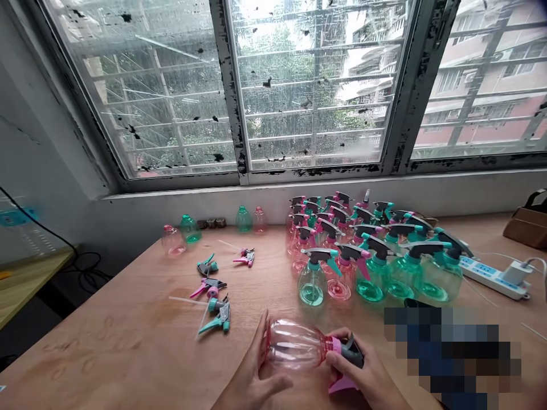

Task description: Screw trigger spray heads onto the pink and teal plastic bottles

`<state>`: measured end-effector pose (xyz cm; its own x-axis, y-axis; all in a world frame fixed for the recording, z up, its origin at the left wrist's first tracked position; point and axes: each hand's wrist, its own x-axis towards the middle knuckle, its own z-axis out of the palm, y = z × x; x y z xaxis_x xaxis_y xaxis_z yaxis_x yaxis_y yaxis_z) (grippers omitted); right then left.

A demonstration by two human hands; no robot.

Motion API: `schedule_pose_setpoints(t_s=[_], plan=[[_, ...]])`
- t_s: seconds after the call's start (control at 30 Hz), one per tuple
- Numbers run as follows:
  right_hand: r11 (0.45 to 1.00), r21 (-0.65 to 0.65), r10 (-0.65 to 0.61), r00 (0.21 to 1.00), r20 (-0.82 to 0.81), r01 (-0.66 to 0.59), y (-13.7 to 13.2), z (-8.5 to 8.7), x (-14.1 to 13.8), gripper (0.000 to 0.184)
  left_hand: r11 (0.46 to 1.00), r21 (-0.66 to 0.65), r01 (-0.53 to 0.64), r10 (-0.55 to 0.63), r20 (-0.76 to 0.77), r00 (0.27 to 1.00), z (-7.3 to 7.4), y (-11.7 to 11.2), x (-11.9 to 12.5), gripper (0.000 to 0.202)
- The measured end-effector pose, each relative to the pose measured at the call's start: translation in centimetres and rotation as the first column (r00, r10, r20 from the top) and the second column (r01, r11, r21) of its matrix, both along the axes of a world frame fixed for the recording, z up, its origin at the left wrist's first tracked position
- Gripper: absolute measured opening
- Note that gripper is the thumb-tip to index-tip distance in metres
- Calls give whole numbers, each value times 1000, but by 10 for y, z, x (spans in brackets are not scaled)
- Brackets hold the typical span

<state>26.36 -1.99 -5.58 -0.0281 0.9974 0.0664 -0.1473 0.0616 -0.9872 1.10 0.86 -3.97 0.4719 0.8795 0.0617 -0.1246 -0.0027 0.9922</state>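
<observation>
Well left of the sprayer group [378,246], on the tabletop [128,319], stand a bare pink bottle [173,242] and a bare green bottle [190,230]; nearer the group lie four loose spray heads [217,316], two green, two pink; left of the group's back, a second green bottle [243,220] and a second pink bottle [259,221] stand headless; in front of the group's left end, the held bottle [294,344] lies sideways, its base against the left hand [254,367], whose grip is loose, thumb spread away; the right hand [362,371] has its grip closed round the fitted head [352,351], tightened or not I cannot tell; the group's bottles, where visible, carry heads; fitting looks mostly done, with this one in hand and four bare ones left.
</observation>
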Motion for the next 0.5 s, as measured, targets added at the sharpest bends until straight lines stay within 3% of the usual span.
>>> schedule_pose_setpoints(t_s=[0.1,0.23,0.37,0.5], plan=[[1000,22,-21,999,24,21,2,-5,0,39,999,-39,23,-22,11,1000,-4,1,-3,111],[999,23,-28,1000,-12,29,4,-8,-1,39,999,-26,44,-44,-24,999,3,-2,-3,103],[1000,-4,-2,999,-49,2,2,-3,-1,38,999,24,30,-28,-71,997,9,-3,-2,104],[1000,-8,15,999,-38,-16,-2,4,0,34,1000,7,25,-24,-85,996,3,-1,-3,111]])
